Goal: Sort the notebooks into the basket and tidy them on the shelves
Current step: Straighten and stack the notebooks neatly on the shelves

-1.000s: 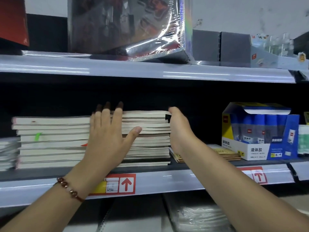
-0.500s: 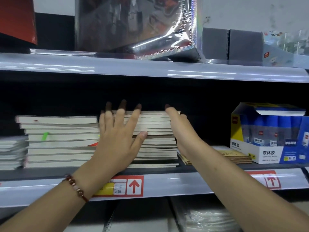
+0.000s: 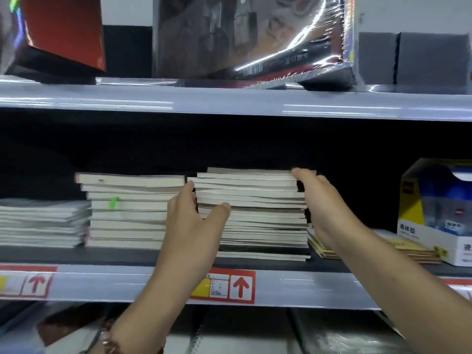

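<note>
On the middle shelf (image 3: 319,287) stands a tall stack of white-edged notebooks (image 3: 260,200), slightly uneven. My left hand (image 3: 191,226) presses its left side, fingers tucked into the gap beside it and thumb across the front. My right hand (image 3: 324,205) presses the right side near the top, most fingers hidden behind the stack. A second stack of notebooks (image 3: 127,213) sits directly to the left, and a lower third stack (image 3: 40,223) lies at the far left. No basket is in view.
Thin yellow-brown notebooks (image 3: 413,249) lie right of the stack, beside a blue and yellow glue box (image 3: 439,210). The upper shelf carries a shiny wrapped pack (image 3: 250,39), a red item (image 3: 63,29) and grey boxes (image 3: 421,57). Wrapped goods fill the shelf below.
My left hand has slid from lying flat on the stack's front to its left side, fingers now in the gap. The right hand stays on the right side. The view shifted left.
</note>
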Demonstrator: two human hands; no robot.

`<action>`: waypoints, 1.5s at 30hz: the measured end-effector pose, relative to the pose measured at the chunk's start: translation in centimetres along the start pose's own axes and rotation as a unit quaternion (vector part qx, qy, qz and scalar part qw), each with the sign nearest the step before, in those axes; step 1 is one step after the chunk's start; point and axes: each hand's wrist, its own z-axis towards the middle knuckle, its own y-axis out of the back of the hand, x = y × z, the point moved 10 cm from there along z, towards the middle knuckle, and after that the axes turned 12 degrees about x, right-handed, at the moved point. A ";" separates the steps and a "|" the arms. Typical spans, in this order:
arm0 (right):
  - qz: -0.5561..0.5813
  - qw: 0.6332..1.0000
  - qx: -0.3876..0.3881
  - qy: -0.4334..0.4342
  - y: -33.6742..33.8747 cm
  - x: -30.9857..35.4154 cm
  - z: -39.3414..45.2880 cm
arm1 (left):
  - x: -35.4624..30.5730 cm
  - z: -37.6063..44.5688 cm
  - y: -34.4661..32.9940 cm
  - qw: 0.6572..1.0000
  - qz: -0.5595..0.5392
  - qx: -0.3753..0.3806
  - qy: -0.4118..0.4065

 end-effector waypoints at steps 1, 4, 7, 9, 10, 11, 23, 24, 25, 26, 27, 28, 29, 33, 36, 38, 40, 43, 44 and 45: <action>0.011 1.000 0.000 -0.001 0.0 -0.1 0.1 | 0.1 0.2 -0.1 1.000 -0.001 -0.011 0.007; 0.003 1.000 0.013 0.013 -0.2 -0.2 0.4 | 0.3 0.7 -0.2 0.999 -0.033 -0.037 0.012; -0.003 1.000 0.007 0.016 0.1 -0.1 0.7 | 0.4 0.6 -0.1 0.993 -0.106 -0.049 0.011; 0.022 1.000 -0.004 0.010 0.8 -0.1 1.0 | 0.4 0.6 -0.4 0.992 -0.126 -0.026 0.009; 0.031 0.999 -0.012 0.010 1.1 -0.1 1.0 | 0.4 0.6 -0.4 0.992 -0.127 -0.018 0.006; 0.036 0.999 -0.018 0.007 1.4 -0.2 1.1 | 0.1 0.5 -0.3 0.992 -0.121 -0.014 0.002; 0.073 0.997 -0.006 -0.016 0.2 -1.2 1.6 | -3.1 3.1 -1.3 1.000 0.008 -0.018 0.008; 0.079 0.997 -0.005 -0.015 0.0 -1.1 1.5 | -3.2 3.4 -1.3 1.000 0.010 -0.023 0.007; 0.083 0.996 -0.006 -0.010 0.1 -1.2 1.7 | -3.2 3.7 -1.5 0.999 0.010 -0.029 0.008; 0.077 0.997 -0.012 -0.003 0.2 -1.0 1.6 | -3.1 3.8 -1.7 0.999 0.011 -0.037 0.007; 0.071 0.997 -0.018 0.003 0.4 -1.0 1.8 | -3.0 3.9 -2.0 0.999 0.016 -0.044 0.005; 0.064 0.998 -0.025 0.004 0.4 -0.8 1.5 | -2.9 3.9 -2.5 0.999 0.027 -0.044 0.002; 0.063 0.998 -0.024 0.003 0.5 -0.9 1.6 | -2.6 3.7 -3.0 0.998 0.053 -0.036 -0.003; 0.059 0.998 0.014 -0.013 0.2 -1.2 1.4 | -4.4 1.1 -3.5 0.902 0.387 -0.106 -0.157; 0.052 0.998 0.034 -0.008 0.0 -0.9 1.2 | -7.3 1.2 -5.8 0.820 0.482 -0.067 -0.303; 0.071 0.996 0.045 -0.003 -0.4 -0.1 0.9 | -7.5 2.3 -8.9 0.739 0.565 0.000 -0.367; 0.091 0.993 0.069 0.002 -0.4 0.3 1.2 | -6.6 3.1 -11.4 0.661 0.632 0.025 -0.404; 0.106 0.991 0.082 -0.020 -0.6 0.0 1.7 | -6.1 3.7 -12.3 0.641 0.642 0.011 -0.420; 0.108 0.991 0.077 -0.023 -0.4 -0.2 1.9 | -6.2 3.8 -12.4 0.644 0.640 0.005 -0.419; 0.111 0.991 0.069 -0.019 -0.2 -0.3 2.0 | -6.2 3.8 -12.5 0.647 0.640 0.006 -0.414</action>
